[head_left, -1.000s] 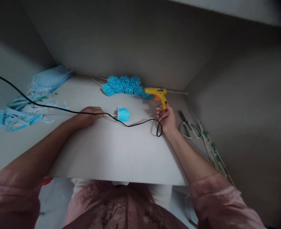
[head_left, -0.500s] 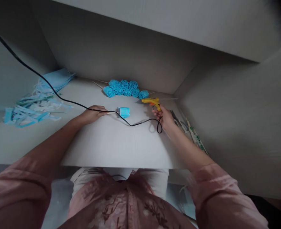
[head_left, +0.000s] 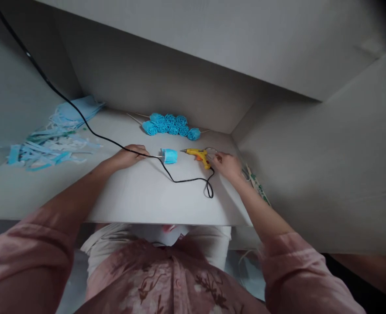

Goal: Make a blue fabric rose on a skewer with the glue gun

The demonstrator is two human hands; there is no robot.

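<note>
The left hand (head_left: 130, 156) is near the middle of the bench (head_left: 140, 198), and its fingers are pinching a thin wooden stick (head_left: 160, 156). At the three o'clock end of this stick sits the light-blue pleated piece (head_left: 170, 156), directly between the two hands.

At three o'clock from the blue piece, apart from it but near, is the yellow glue gun (head_left: 197, 154), with its nozzle pointing to nine o'clock, towards the piece. The right hand (head_left: 226, 165) is just beside the gun, at about four o'clock from it. Its fingers are bent next to the thin wire loop (head_left: 211, 149) of the gun; I cannot tell whether they touch the loop or hold it.

The black cable (head_left: 189, 180) makes a small loop at five o'clock from the gun, then crosses over the stick and the left hand and leaves between ten and eleven o'clock.

At twelve o'clock from the blue piece, near the back wall, the blue fabric roses (head_left: 169, 124) lie close together. From the left hand, the cut strips (head_left: 53, 152) are at nine o'clock, and the face masks (head_left: 80, 108) lie between ten and eleven.
</note>
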